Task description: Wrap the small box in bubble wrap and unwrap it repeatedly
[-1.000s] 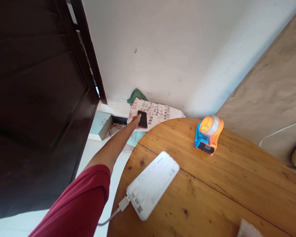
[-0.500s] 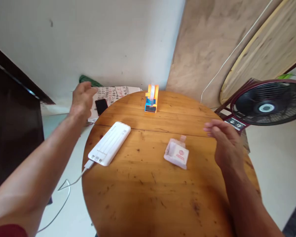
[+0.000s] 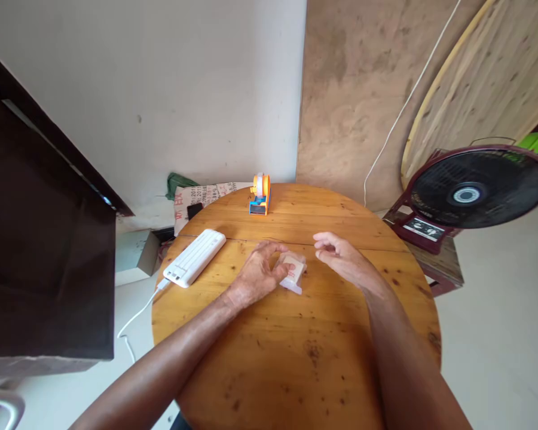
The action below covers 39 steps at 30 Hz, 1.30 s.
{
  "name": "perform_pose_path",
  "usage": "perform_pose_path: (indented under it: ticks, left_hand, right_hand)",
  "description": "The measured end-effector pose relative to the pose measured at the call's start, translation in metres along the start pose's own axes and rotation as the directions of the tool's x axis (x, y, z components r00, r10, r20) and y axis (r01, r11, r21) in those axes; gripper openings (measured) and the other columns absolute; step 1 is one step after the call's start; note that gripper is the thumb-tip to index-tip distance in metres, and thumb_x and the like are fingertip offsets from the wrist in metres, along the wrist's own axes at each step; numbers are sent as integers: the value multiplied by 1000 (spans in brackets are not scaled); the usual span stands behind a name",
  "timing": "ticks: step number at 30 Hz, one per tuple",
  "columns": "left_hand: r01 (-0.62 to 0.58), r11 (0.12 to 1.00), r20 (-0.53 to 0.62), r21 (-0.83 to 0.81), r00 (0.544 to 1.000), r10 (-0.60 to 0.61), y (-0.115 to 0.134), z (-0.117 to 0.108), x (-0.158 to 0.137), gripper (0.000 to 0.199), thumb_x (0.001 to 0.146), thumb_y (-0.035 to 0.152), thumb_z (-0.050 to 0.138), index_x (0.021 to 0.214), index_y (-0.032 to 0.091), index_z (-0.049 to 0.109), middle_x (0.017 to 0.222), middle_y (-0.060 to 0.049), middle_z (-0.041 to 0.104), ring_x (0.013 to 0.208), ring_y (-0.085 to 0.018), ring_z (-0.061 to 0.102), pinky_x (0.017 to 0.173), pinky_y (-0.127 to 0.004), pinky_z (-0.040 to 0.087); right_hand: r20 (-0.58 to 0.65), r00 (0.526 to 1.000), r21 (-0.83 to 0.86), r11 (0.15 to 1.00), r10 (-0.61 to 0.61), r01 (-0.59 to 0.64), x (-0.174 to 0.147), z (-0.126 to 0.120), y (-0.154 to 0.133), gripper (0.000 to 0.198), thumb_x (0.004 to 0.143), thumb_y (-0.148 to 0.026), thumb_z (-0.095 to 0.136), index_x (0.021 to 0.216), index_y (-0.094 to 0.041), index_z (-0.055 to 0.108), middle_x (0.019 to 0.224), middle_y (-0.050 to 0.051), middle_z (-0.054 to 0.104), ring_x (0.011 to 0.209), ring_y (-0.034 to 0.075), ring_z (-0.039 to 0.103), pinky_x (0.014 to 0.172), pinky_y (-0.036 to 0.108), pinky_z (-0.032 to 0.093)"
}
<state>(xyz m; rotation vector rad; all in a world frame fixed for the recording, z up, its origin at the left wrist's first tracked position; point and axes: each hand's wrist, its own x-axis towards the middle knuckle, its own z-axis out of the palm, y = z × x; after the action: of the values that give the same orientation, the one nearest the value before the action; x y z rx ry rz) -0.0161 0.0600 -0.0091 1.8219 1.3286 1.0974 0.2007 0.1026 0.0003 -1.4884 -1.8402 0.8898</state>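
Observation:
A small white box with red print, partly wrapped in pinkish-clear plastic, lies on the round wooden table. My left hand is closed on its left side, the thumb over the top and the index finger at the far edge. Part of the box is hidden under that hand. To the right of the box, apart from it, my right hand hovers with fingers loosely bent and nothing in them.
A white power bank with a cable lies at the table's left. An orange and blue tape dispenser stands near the far edge. A dark phone rests on a printed sack behind the table. A fan stands at the right.
My left hand has come from beyond the table's far left edge to the small box. My right hand has moved left, closer to the box. The view has shifted.

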Motion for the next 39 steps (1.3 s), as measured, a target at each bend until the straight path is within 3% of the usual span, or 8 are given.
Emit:
perform_pose_path:
  ticks: [4,9,15,20,26,32,36,39]
  left_hand:
    - [-65,998,62,22,996,64,-10,8,-6,34,76,20,62,110,21,58,111,-7,59,108,-23,54,96,-39,43]
    - [13,999,70,-42,998,-10,-18,9,-12,48,74,19,63,120,21,48,117,-9,56,107,-23,55,92,-38,46]
    - [-42,998,123,-47,991,47,-15,10,-14,42,76,18,60,117,21,52,108,-7,56,95,-20,57,84,-35,49]
    - [-113,993,118,-38,986,117,-14,12,-15,41,77,19,62,117,24,56,107,-6,57,96,-20,56,86,-35,48]
    - [-109,989,120,-97,985,120,-18,12,-11,36,78,22,64,113,24,59,109,-6,59,101,-21,56,88,-34,49]
    - [-100,995,117,-7,988,100,-14,9,-7,33,76,24,66,108,23,61,102,-5,62,100,-23,55,90,-39,45]
    - [-86,996,75,26,994,83,-14,12,-7,29,77,29,66,105,24,61,97,-5,61,96,-22,54,88,-38,44]
    - [-82,996,45,34,996,80,-18,18,-9,30,77,32,66,105,23,60,98,-5,58,95,-21,53,86,-37,45]
  right_hand:
    - [55,998,2,1000,-2,1,1,9,7,43,75,-28,63,117,-21,59,103,7,67,86,19,64,78,34,50]
    - [44,999,17,1000,-1,0,4,19,9,42,73,-20,63,115,-22,61,102,7,68,86,19,65,77,34,50]
    - [70,997,125,992,-28,19,8,32,0,28,75,-23,60,101,-18,66,97,7,70,86,19,65,78,32,51]
    - [-31,999,153,987,-34,38,9,39,-6,17,78,-32,56,74,-19,66,69,0,65,65,15,59,64,28,47]
    - [-30,999,237,971,-28,34,5,36,-16,18,77,-33,56,70,-19,64,66,-1,61,63,14,55,61,26,44]
    - [81,995,142,989,-56,44,-5,28,-29,18,78,-28,55,70,-19,67,68,0,65,66,16,58,64,27,45]
    - [176,967,-28,980,-187,195,-10,22,-34,21,82,-21,51,76,-21,70,79,1,70,72,17,62,70,29,46]
    - [264,903,-198,897,-339,395,-14,16,-38,26,85,-17,48,79,-24,72,90,1,72,80,18,64,77,30,45]
